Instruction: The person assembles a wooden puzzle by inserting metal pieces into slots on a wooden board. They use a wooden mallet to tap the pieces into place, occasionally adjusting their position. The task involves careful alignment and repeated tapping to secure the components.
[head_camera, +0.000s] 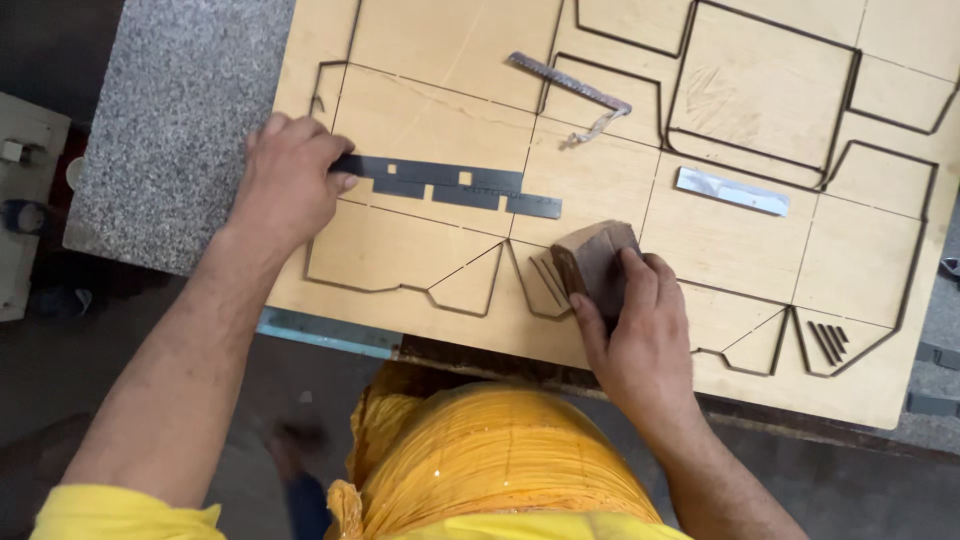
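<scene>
My left hand pinches the left end of a long dark notched metal strip that lies flat across a plywood die board cut with box-outline slots. Over the board's near edge, my right hand grips a brown wooden block. The block rests just right of the strip's far end, apart from it.
A bent serrated metal strip lies near the board's top middle. A short shiny metal strip lies to the right. The board sits on a speckled granite slab. Grey equipment stands at far left.
</scene>
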